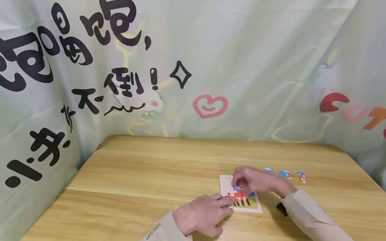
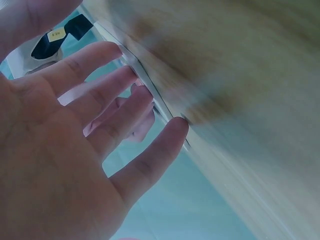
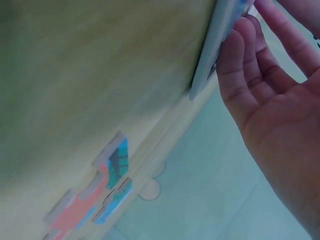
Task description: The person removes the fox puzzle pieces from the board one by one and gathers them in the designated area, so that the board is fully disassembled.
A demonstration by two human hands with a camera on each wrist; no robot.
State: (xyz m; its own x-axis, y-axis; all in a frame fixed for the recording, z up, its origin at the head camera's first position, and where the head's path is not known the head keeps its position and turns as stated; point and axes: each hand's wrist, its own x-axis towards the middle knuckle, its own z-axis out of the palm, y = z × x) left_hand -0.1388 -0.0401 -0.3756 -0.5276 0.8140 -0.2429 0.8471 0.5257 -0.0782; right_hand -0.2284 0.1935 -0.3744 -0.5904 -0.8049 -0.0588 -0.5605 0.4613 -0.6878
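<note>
A white-framed jigsaw board [image 1: 223,183] lies on the table, partly filled with red, blue and green pieces that show dark-striped legs on grass. My left hand [image 1: 206,214] rests its fingertips on the board's near left corner, fingers extended and slightly spread, as the left wrist view shows along the board's edge. Over the upper middle of the board, my right hand [image 1: 254,180] bends its thumb and fingers around a small puzzle piece [image 1: 241,183], which they largely cover. The fingers [image 3: 231,60] of that hand are right at the board's edge in the right wrist view.
Loose puzzle pieces, among them a blue one [image 1: 268,170] and an orange-and-blue one [image 1: 301,176], lie on the wooden table [image 1: 144,180] right of the board. A black device [image 1: 281,209] sits at the right cuff. A printed curtain [image 1: 256,67] hangs behind the table.
</note>
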